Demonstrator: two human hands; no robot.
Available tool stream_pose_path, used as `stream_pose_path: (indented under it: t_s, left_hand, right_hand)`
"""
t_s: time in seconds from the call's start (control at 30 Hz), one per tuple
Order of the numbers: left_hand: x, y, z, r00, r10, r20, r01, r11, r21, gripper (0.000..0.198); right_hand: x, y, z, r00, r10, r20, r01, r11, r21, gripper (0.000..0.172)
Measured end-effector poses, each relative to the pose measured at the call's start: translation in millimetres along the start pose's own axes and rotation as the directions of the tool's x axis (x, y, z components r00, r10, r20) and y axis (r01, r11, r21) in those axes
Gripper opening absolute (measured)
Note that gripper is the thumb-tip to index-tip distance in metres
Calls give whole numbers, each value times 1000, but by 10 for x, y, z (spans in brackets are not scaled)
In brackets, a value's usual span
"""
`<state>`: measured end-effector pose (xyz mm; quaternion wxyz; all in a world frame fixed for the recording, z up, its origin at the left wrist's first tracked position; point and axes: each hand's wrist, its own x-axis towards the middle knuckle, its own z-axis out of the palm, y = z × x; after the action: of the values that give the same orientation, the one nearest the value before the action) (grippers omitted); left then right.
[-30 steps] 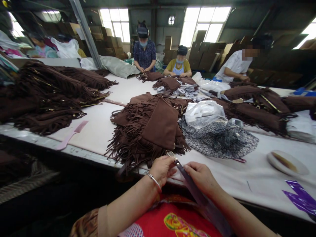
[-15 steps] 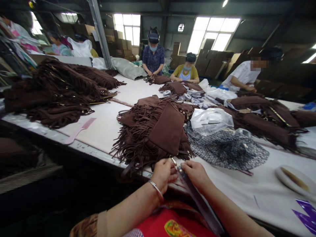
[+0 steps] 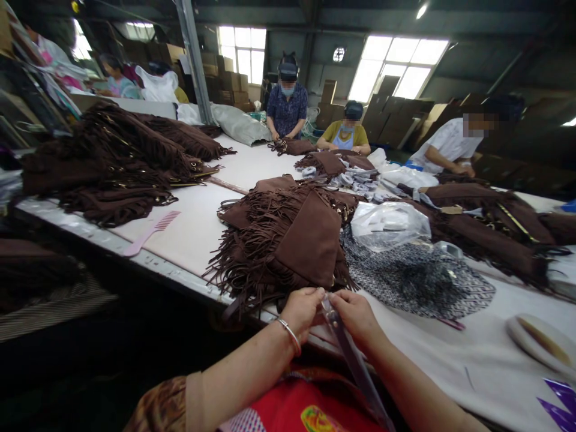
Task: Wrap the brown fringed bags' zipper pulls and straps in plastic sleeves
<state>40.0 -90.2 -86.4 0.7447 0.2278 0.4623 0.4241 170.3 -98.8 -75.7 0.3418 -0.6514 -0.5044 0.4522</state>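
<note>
A dark brown strap (image 3: 353, 354) with metal studs near its top runs down from my fingers across my lap, with a clear, shiny layer over it. My right hand (image 3: 357, 315) pinches it close to its upper end. My left hand (image 3: 302, 309), with a bangle on the wrist, is closed at the same end, its fingertips meeting the right ones. What lies between the fingertips is mostly hidden. Just beyond my hands is a brown fringed bag (image 3: 310, 240), its flat panel facing up and its fringe spread to the left.
More brown fringed bags (image 3: 112, 162) are heaped at the left, others (image 3: 490, 222) at the right. A pink comb (image 3: 150, 234) lies near the table edge. Patterned fabric (image 3: 414, 279), a clear plastic bag (image 3: 389, 225) and a tape roll (image 3: 540, 342) are to the right. Several co-workers sit or stand beyond.
My left fingers have closed in towards the right ones. The gold metal clasp seen between them before is now hidden. The view has shifted slightly left.
</note>
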Motion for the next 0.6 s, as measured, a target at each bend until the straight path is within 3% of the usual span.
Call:
stream_pose_path:
  t_s: [0.17,0.4,0.5,0.6]
  left_hand:
    - [-71,-13,-51,997,47,59,-45,999,-30,31]
    - [-70,-99,-164,967,243,-77,-222,951,213,23]
    - [-17,-97,-198,944,322,-67,-270,876,400,16]
    - [5,-66,-220,894,447,-37,-343,734,586,15]
  right_hand:
    - [64,-40,181,987,160,13,-156,939,308,18]
    - [107,91,290,990,138,-4,-122,890,439,17]
    - [102,94,321,992,125,31,-123,847,518,19]
    - [102,82,332,990,116,77,-139,802,581,21]
